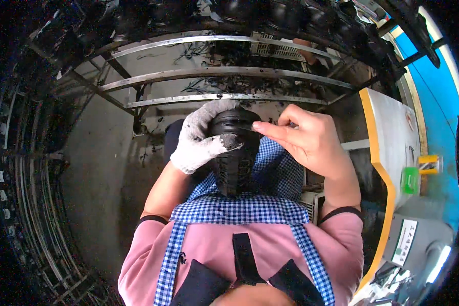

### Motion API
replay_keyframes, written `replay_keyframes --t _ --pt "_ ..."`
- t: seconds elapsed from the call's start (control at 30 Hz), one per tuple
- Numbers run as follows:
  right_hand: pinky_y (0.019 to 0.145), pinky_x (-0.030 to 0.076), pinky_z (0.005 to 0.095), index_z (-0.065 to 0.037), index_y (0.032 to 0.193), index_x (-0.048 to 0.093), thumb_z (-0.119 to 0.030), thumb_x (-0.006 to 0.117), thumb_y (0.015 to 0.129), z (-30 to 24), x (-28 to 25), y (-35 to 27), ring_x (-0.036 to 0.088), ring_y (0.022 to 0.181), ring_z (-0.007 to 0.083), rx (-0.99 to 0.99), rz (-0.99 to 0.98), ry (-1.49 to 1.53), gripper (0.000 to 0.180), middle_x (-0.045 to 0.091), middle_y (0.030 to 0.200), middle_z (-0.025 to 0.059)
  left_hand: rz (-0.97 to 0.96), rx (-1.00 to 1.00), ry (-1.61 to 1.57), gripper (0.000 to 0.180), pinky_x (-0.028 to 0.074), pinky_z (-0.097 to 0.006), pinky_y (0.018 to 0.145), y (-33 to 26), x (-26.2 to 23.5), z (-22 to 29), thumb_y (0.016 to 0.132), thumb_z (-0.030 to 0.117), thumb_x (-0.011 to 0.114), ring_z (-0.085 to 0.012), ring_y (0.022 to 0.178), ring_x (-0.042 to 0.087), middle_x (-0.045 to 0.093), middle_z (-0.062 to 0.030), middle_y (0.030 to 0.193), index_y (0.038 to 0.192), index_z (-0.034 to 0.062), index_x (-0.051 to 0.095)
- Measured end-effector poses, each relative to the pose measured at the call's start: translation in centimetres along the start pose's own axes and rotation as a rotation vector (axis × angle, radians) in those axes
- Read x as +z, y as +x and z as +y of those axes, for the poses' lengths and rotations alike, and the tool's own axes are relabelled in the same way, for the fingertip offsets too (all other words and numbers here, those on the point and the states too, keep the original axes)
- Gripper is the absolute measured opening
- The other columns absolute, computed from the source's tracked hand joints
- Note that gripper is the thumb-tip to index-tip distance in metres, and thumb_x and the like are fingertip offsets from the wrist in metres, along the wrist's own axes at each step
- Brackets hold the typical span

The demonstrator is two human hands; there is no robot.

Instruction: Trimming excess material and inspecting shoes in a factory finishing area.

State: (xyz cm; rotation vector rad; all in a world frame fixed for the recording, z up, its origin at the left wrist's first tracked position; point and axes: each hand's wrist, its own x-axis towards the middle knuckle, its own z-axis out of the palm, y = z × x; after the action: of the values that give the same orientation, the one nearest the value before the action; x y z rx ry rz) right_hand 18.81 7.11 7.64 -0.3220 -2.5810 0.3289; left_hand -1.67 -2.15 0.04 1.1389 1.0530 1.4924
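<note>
Metal rails (224,72) curve across the top, a grey bench (392,132) sits right. At centre, the gloved left hand (201,137) grasps a black shoe (234,153); the bare right hand (306,137) pinches its toe.

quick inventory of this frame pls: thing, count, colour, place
black shoe: 1, black, laced, centre, on the person's lap, held by both hands
checked apron: 1, blue and white, over a pink shirt, lower centre
metal rails: 3, grey, across the top centre, in front of the person
dark scraps: many, black, on the floor behind the rails
work table: 1, grey top with yellow edge, right
green object: 1, green, on the table's right side
wire racks: several, dark, left rim
left hand: 1, in a white glove, gripping the shoe's toe end
right hand: 1, bare, fingertips pinching at the shoe's top
</note>
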Motion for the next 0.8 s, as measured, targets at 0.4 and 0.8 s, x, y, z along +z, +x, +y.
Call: replay_keyframes --t 0.4,0.8 --pt "0.043 0.040 0.0292 -0.021 0.103 0.067 -0.002 0.067 0.067 -0.3 0.3 -0.2 0.050 0.049 0.0167 0.047 -0.006 -0.024 0.041 0.048 0.067 0.0039 -0.022 0.012 0.033 0.061 0.043 -0.030 0.087 0.3 0.2 -0.7 0.065 0.027 0.078 -0.0156 0.096 0.055 0.059 -0.0082 0.104 0.114 0.0002 0.053" --pt "0.045 0.042 0.0290 -0.019 0.102 0.067 -0.002 0.066 0.069 0.2 0.5 -0.8 0.052 0.051 0.0177 0.106 -0.021 0.048 0.037 0.049 0.066 0.0049 -0.024 0.009 0.016 0.061 0.043 -0.030 0.087 0.1 0.3 -1.4 0.064 0.030 0.078 -0.0169 0.096 0.055 0.058 -0.0083 0.103 0.112 0.0004 0.054"
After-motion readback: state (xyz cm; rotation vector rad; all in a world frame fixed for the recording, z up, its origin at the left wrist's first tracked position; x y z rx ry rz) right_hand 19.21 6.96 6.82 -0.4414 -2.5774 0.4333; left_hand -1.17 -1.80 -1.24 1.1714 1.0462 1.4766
